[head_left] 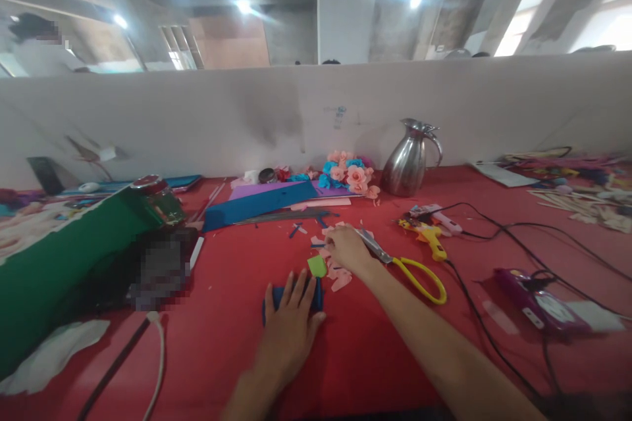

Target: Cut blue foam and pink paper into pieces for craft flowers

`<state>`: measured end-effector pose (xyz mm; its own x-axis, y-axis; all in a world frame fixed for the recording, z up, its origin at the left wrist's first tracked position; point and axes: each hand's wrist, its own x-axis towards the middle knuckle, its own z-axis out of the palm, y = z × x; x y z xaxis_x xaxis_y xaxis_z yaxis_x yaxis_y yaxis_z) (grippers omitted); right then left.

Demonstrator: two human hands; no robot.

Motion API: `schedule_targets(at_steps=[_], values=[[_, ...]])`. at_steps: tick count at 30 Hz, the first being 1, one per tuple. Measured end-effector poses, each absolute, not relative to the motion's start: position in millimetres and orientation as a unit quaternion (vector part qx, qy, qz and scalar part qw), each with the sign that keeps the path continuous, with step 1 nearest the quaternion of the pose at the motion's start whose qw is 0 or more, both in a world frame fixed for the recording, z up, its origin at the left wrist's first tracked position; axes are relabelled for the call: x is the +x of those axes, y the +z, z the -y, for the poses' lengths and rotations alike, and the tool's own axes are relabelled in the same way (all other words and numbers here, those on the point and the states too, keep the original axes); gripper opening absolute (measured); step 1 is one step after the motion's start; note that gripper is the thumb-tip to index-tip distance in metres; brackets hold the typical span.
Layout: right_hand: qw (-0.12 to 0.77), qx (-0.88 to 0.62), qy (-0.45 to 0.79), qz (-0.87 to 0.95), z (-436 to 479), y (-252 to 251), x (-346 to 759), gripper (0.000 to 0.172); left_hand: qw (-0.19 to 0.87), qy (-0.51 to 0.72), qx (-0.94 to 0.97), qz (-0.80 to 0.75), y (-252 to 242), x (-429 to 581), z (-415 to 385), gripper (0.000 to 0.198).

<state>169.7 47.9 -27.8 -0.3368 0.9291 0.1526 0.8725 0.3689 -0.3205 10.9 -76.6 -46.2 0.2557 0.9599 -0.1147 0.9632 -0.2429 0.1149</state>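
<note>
My left hand (290, 325) lies flat with fingers spread on a dark blue piece of paper (317, 299) on the red table (237, 342). My right hand (347, 247) reaches forward with fingers curled down onto pink paper scraps (340, 279); what it pinches is hidden. A small lime-green piece (317, 266) sits between the two hands. Yellow-handled scissors (409, 270) lie just right of my right hand.
A steel jug (409, 158) stands at the back by paper flowers (348, 174). Blue and purple sheets (261, 202) lie at the centre back, a green sheet (59, 263) on the left. A yellow glue gun (428, 233), black cables (494, 342) and a purple device (536, 299) are to the right.
</note>
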Motion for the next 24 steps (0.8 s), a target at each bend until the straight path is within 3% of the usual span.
schedule_targets(at_steps=[7,9,12,16,19,24], values=[[0.207,-0.535,0.136,0.807,-59.6,-23.5,172.8,0.029,0.069,0.052,0.762,-0.642,-35.3,-6.2,58.3,0.044],[0.225,-0.54,0.149,0.797,-50.6,-21.4,190.4,0.024,0.069,0.08,0.755,-0.647,-26.5,-15.1,44.6,0.042],[0.189,-0.501,0.158,0.83,-30.3,-20.1,214.8,0.015,0.106,0.111,0.783,-0.603,-17.4,-14.6,20.3,0.041],[0.164,-0.439,0.172,0.866,-11.3,-25.5,218.9,0.021,0.119,0.081,0.847,-0.511,-20.3,3.8,-9.0,0.039],[0.172,-0.487,0.165,0.84,-15.4,-31.6,204.1,0.015,0.107,0.067,0.822,-0.555,-26.4,8.0,-22.9,0.041],[0.212,-0.521,0.149,0.813,-34.9,-38.3,184.6,0.021,0.075,0.079,0.743,-0.661,-28.8,-12.4,-32.5,0.042]])
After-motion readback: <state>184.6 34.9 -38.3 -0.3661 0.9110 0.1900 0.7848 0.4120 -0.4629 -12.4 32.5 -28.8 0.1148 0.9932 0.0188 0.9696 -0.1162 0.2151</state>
